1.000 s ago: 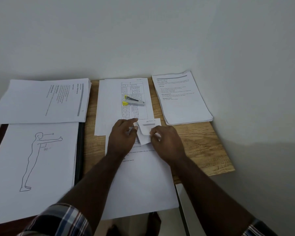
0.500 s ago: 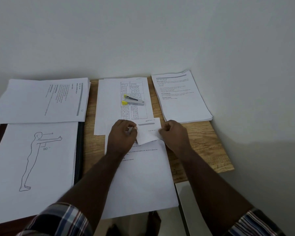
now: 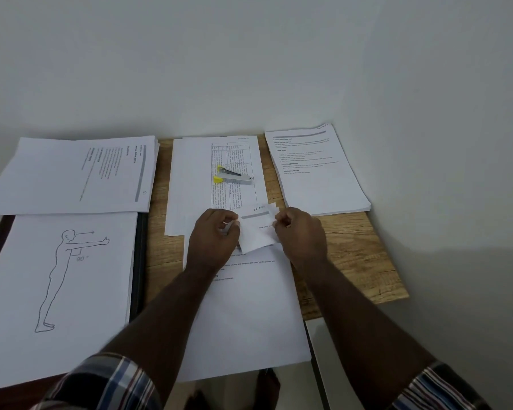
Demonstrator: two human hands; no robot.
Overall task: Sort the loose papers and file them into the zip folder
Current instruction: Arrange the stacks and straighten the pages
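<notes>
A stack of white papers (image 3: 249, 321) lies in front of me on the wooden table (image 3: 353, 261). Its top right corner (image 3: 256, 229) is folded up and back. My left hand (image 3: 215, 241) pinches the left side of that folded corner. My right hand (image 3: 301, 232) pinches its right side. Other paper piles lie around: one with a table print (image 3: 190, 179) behind my hands, one at the back right (image 3: 314, 173), one at the back left (image 3: 71, 176), and a sheet with a body outline (image 3: 57, 276) at the left. No zip folder is clearly visible.
A small stapler (image 3: 233, 178) with yellow ends rests on the middle back pile. A dark edge (image 3: 138, 261) shows under the outline sheet. The table ends at the right (image 3: 397, 291), against a plain wall.
The folded corner was turned and spread a little wider between my hands. My right hand shifted right, then settled near the corner again; my left hand stayed in place.
</notes>
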